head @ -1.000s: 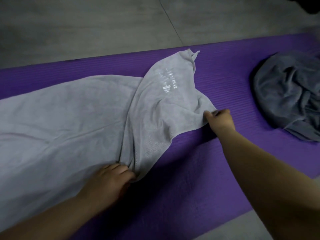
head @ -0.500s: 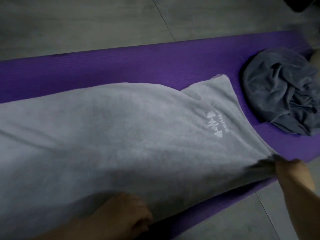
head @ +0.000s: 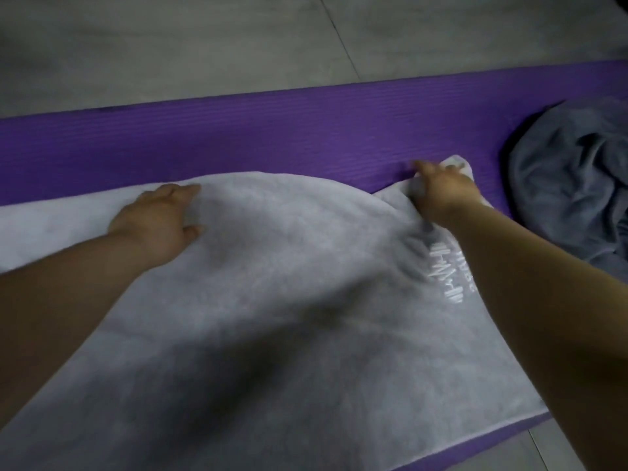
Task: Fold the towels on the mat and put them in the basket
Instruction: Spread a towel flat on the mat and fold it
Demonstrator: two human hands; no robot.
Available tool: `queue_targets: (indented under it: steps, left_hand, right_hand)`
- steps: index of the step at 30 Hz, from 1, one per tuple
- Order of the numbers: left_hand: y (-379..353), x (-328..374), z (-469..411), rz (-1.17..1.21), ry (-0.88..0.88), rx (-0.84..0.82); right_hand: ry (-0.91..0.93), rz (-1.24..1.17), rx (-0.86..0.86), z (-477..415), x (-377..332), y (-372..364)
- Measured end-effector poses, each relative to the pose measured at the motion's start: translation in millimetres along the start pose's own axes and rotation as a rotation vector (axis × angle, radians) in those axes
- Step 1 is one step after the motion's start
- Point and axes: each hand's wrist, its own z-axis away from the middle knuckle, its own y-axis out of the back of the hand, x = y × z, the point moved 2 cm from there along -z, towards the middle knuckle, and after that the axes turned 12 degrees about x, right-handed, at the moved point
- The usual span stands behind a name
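- Head view: the light grey towel (head: 306, 300) lies spread on the purple mat (head: 272, 130), its long axis running left to right.
- The left hand (head: 156, 222) rests flat on the towel's far edge, fingers relaxed.
- The right hand (head: 445, 188) seems to pinch the far right corner, though blur hides the fingers.
- Squaring that corner falls to the right hand; the crumpled dark grey towel (head: 577, 185) lies just beyond.

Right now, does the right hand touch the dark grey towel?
Apart. The head view shows bare purple mat between the right hand and the dark grey towel.
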Motion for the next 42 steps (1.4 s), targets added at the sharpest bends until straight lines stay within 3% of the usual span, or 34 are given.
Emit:
queue_targets:
  steps: [2, 3, 7, 9, 17, 22, 25, 28, 30, 34, 36, 42]
  left_hand:
    - [-2, 1, 7, 0.016, 0.03, 0.011]
    - [-3, 2, 11, 0.055, 0.056, 0.04]
    - [-6, 5, 31, 0.036, 0.056, 0.093]
    - [-5, 6, 42, 0.011, 0.003, 0.056]
    - [6, 2, 53, 0.003, -0.135, 0.036]
    - [37, 14, 14, 0.093, -0.033, 0.364]
    - [50, 16, -12, 0.102, 0.028, 0.405]
    - [45, 12, -23, 0.083, 0.065, 0.357]
    - [32, 5, -18, 0.083, 0.049, 0.234]
    - [1, -5, 13, -0.208, -0.12, -0.015]
    - [-7, -7, 24, -0.236, -0.127, -0.12]
    - [22, -21, 34, 0.004, -0.093, -0.064]
  right_hand:
    - [0.001, 0.036, -0.054, 5, -6, -6]
    - [-0.012, 0.014, -0.001, 14, -4, -9]
    - [-0.12, -0.175, 0.378, 71, 25, -18]
    - [-0.119, -0.241, 0.363, 99, 44, -22]
    - [-0.04, 0.026, 0.124, 106, 53, 2]
    - [-0.029, 0.043, 0.355, 43, 24, 47]
    - [-0.075, -0.012, 0.372, 0, 3, 59]
    - [-0.113, -0.164, 0.275, -21, -11, 43]
    - [-0.181, -0.23, 0.181, -19, -16, 26]
    - [-0.138, -0.08, 0.06, 10, -18, -13]
    - [-0.081, -0.041, -0.011, 25, -15, -30]
    - [-0.075, 0.074, -0.117, 21, -20, -13]
